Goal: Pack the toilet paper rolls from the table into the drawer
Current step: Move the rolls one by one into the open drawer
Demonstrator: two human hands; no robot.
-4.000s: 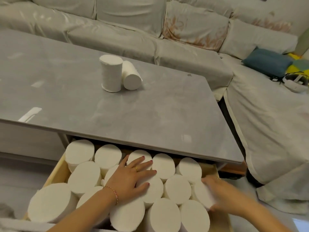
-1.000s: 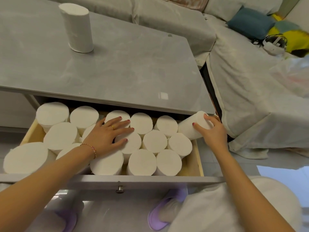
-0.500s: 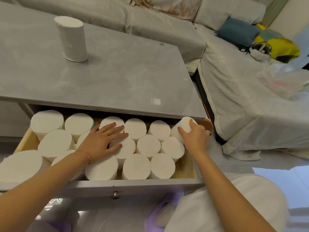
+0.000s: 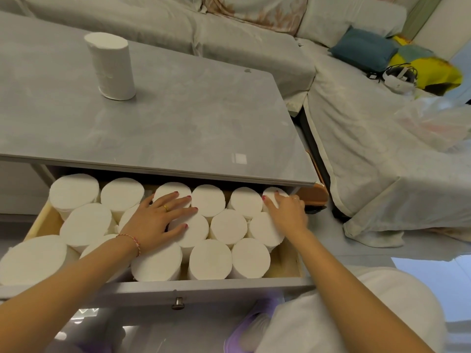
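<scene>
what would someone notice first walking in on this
The open drawer under the grey table, crammed with upright white toilet paper rolls, with the left hand flat on the middle ones and the right hand on the back right one. Then one lone roll upright on the tabletop.

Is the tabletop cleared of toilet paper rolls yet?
No, one wrapped roll stands upright on the grey table, while both hands rest on rolls in the drawer.

One roll (image 4: 111,65) on table (image 4: 178,118); roughly fifteen in drawer (image 4: 153,286).
</scene>
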